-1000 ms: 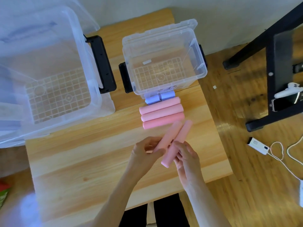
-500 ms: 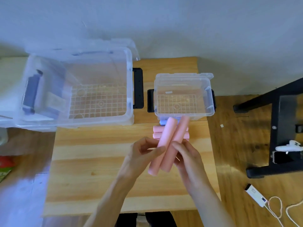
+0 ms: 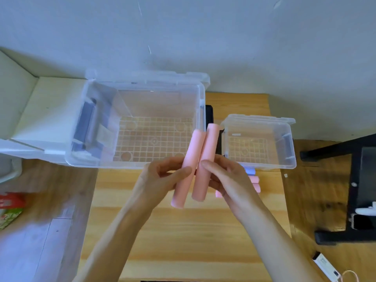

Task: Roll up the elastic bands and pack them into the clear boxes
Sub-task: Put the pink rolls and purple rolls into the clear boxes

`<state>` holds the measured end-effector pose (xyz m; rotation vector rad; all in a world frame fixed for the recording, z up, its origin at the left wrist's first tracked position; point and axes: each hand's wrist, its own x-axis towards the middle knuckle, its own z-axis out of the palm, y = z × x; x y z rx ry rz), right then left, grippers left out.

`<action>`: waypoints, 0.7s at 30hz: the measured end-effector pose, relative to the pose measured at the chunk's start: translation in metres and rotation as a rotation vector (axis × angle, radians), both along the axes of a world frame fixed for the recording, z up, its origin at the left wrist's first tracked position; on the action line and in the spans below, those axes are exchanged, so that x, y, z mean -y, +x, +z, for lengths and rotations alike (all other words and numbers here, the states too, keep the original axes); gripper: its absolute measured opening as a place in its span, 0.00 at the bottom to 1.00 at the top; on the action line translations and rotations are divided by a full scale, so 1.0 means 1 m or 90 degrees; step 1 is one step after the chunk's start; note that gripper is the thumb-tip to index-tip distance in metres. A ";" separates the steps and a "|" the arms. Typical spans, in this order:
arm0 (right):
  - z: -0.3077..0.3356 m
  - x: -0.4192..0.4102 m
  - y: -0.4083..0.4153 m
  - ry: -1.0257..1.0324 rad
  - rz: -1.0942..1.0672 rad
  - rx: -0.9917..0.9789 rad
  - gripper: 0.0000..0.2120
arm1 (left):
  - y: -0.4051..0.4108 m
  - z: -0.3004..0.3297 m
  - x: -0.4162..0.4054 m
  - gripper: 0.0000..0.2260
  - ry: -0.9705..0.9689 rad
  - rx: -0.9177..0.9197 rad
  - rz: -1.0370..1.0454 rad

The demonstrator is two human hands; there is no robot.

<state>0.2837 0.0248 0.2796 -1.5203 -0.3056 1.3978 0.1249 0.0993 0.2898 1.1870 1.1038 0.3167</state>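
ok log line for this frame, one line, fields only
left hand: grips left pink roll | right hand: grips right pink roll | rolls: side by side, above table | large clear box: no rolls | small clear box: no rolls

Pink rolls, clear boxes, pale wood

Both rolled bands point(image 3: 196, 165) held up were a soft, plain pink, and the ends of the rolls lying on the table point(image 3: 255, 184) showed the same pink, with one light blue roll point(image 3: 249, 171) beside them. The large box point(image 3: 140, 127) and the small box point(image 3: 260, 141) were clear plastic with a white square grid moulded across their floors; the large one had a black handle point(image 3: 209, 117). The table point(image 3: 183, 241) was light yellow wood in banded planks. The wall point(image 3: 183, 37) was pale grey-blue, the stand point(image 3: 345, 190) black, the floor point(image 3: 301, 200) brown wood.
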 end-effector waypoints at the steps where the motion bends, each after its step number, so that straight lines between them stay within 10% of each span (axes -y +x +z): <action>1: 0.003 -0.014 -0.002 0.001 0.016 0.008 0.07 | -0.004 0.001 -0.013 0.10 0.003 0.003 0.001; 21: -0.134 -0.183 -0.015 -0.354 0.180 0.208 0.16 | 0.005 -0.149 -0.179 0.16 -0.156 -0.150 -0.019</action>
